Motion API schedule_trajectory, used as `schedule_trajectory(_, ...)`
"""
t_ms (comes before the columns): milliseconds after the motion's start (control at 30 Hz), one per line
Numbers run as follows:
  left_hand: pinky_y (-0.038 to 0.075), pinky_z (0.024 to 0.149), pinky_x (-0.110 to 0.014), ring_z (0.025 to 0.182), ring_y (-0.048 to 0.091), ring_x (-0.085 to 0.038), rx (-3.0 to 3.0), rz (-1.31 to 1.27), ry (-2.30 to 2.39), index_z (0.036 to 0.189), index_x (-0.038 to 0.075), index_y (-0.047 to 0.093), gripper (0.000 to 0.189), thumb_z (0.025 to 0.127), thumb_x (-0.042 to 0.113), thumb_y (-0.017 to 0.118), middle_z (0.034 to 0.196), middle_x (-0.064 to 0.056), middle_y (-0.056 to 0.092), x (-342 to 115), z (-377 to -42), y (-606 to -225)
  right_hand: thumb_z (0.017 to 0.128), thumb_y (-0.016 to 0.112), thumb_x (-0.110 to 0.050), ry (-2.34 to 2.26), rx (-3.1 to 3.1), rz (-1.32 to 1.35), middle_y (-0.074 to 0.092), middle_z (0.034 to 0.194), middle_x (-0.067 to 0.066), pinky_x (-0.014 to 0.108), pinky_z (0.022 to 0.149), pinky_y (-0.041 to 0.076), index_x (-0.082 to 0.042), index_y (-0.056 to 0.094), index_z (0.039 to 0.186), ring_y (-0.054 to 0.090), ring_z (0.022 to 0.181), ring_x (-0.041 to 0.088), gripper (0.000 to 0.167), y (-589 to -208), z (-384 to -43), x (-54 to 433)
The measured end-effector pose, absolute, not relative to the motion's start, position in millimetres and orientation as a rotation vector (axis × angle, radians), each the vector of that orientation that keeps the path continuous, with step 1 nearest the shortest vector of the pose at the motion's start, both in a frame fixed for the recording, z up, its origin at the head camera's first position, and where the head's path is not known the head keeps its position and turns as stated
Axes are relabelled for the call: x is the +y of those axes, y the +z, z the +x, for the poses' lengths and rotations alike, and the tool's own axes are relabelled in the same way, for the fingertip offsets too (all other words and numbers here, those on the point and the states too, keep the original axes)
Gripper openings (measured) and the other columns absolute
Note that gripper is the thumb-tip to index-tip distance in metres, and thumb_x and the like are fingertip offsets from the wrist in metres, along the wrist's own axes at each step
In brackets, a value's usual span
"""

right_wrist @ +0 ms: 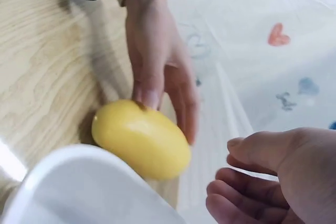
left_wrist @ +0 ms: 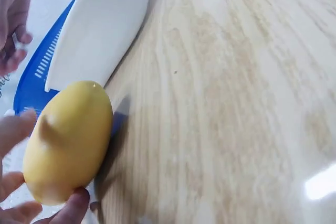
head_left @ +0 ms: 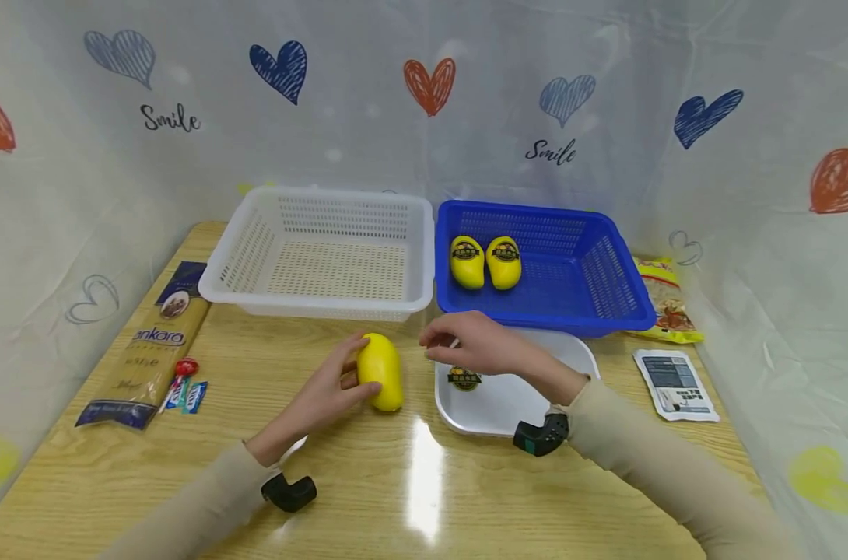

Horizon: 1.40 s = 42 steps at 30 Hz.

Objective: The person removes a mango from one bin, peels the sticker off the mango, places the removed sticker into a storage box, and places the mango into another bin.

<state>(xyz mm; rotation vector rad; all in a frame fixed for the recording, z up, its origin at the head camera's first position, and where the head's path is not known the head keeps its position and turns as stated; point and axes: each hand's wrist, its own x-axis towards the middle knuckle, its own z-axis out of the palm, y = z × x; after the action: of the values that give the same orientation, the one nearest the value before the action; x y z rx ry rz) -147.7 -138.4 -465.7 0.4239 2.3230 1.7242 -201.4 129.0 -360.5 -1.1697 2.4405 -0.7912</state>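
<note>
A smooth yellow mango (head_left: 380, 372) is gripped by my left hand (head_left: 334, 393), thumb at its near end and fingertips at its far end. In the right wrist view the same mango (right_wrist: 142, 139) lies beyond the tray's rim. Over the left part of the white tray (head_left: 494, 416) hovers my right hand (head_left: 476, 342), fingers loosely bent with nothing between them. A round black label with gold print (head_left: 464, 378) shows in the tray below that hand. Two yellow mangoes with similar black labels, a left one (head_left: 468, 268) and a right one (head_left: 504, 268), lie in the blue basket (head_left: 585, 268).
A white basket (head_left: 326, 305) stands left of the blue one. At the left lie a pasta packet (head_left: 147, 350), a red lollipop (head_left: 187, 366) and small wrapped candies (head_left: 194, 397). To the right are a yellow snack bag (head_left: 665, 299) and a white-and-grey packet (head_left: 676, 385).
</note>
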Motion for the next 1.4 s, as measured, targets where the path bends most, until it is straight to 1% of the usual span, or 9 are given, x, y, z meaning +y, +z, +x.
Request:
schedule_trajectory(133, 0.047, 0.098, -0.043, 0.13, 0.041, -0.048, 2.368, 0.41, 1.731, 0.148, 0.001, 0.035, 0.067, 0.09, 0.005, 0.07, 0.158, -0.021, 0.018, -139, -146, -468, 0.096, 0.063, -0.016, -0.631, 2.494, -1.228, 0.066, 0.113, 0.009, 0.025, 0.08, 0.054, -0.002, 0.067, 0.118, 0.065, 0.095, 0.019, 0.026, -374, -204, 93)
schedule_trajectory(433, 0.043, 0.103, -0.051, 0.135, 0.039, -0.041, 2.329, 0.393, 1.518, 0.155, 0.007, 0.02, 0.074, 0.097, 0.024, 0.064, 0.16, -0.019, 0.016, -168, -148, -450, 0.091, 0.07, -0.037, -0.361, 2.575, -1.024, 0.057, 0.124, 0.009, 0.035, 0.088, 0.05, -0.011, 0.058, 0.131, 0.057, 0.103, 0.02, 0.049, -396, -203, 55)
schedule_trajectory(633, 0.05, 0.095, -0.047, 0.123, 0.054, -0.038, 2.52, 0.505, 1.34, 0.142, 0.002, 0.044, 0.047, 0.101, 0.021, 0.056, 0.142, -0.022, 0.049, -215, -161, -401, 0.093, 0.068, -0.034, -0.408, 2.476, -1.056, 0.05, 0.135, 0.013, 0.04, 0.094, 0.048, -0.018, 0.045, 0.142, 0.055, 0.113, 0.025, 0.057, -403, -197, 52)
schedule_trajectory(733, 0.051, 0.093, -0.047, 0.118, 0.057, -0.037, 2.672, 0.501, 1.294, 0.139, 0.004, 0.05, 0.042, 0.102, 0.023, 0.054, 0.136, -0.02, 0.055, -242, -172, -375, 0.095, 0.066, -0.029, -0.391, 2.407, -1.162, 0.051, 0.135, 0.013, 0.038, 0.096, 0.046, -0.021, 0.041, 0.146, 0.054, 0.115, 0.025, 0.057, -407, -194, 49)
schedule_trajectory(900, 0.035, 0.102, -0.064, 0.134, 0.035, -0.047, 2.918, 0.405, 1.186, 0.139, -0.001, 0.049, 0.047, 0.1, 0.023, 0.058, 0.149, -0.026, 0.036, -292, -203, -356, 0.097, 0.063, -0.025, -0.378, 2.351, -1.268, 0.053, 0.128, 0.016, 0.032, 0.087, 0.047, -0.023, 0.042, 0.145, 0.053, 0.106, 0.022, 0.052, -407, -192, 48)
schedule_trajectory(1000, 0.039, 0.099, -0.055, 0.132, 0.033, -0.048, 2.891, 0.309, 1.183, 0.143, -0.002, 0.043, 0.053, 0.101, 0.026, 0.056, 0.152, -0.029, 0.027, -322, -221, -364, 0.099, 0.061, -0.026, -0.437, 2.335, -1.262, 0.052, 0.132, 0.015, 0.032, 0.087, 0.047, -0.024, 0.042, 0.145, 0.053, 0.109, 0.022, 0.051, -402, -190, 53)
schedule_trajectory(1133, 0.046, 0.08, -0.022, 0.116, 0.05, -0.022, 2.753, 0.111, 1.255, 0.152, 0.007, 0.034, 0.063, 0.101, 0.041, 0.05, 0.148, -0.022, 0.037, -348, -230, -385, 0.099, 0.058, -0.031, -0.575, 2.293, -1.237, 0.051, 0.134, 0.011, 0.032, 0.087, 0.047, -0.024, 0.041, 0.147, 0.051, 0.11, 0.021, 0.051, -392, -189, 61)
schedule_trajectory(1233, 0.048, 0.08, -0.014, 0.105, 0.054, -0.002, 2.659, 0.023, 1.367, 0.152, 0.01, 0.034, 0.065, 0.1, 0.046, 0.05, 0.143, -0.015, 0.044, -356, -231, -398, 0.099, 0.058, -0.034, -0.685, 2.272, -1.212, 0.051, 0.129, 0.008, 0.027, 0.082, 0.048, -0.024, 0.041, 0.147, 0.052, 0.102, 0.016, 0.052, -384, -192, 66)
schedule_trajectory(1400, 0.05, 0.083, -0.014, 0.101, 0.056, 0.005, 2.574, 0.05, 1.539, 0.153, 0.009, 0.032, 0.065, 0.1, 0.042, 0.051, 0.146, -0.015, 0.041, -354, -236, -409, 0.099, 0.059, -0.029, -1.033, 2.17, -1.091, 0.046, 0.138, 0.008, 0.027, 0.082, 0.054, -0.019, 0.039, 0.149, 0.06, 0.102, 0.016, 0.054, -367, -211, 66)
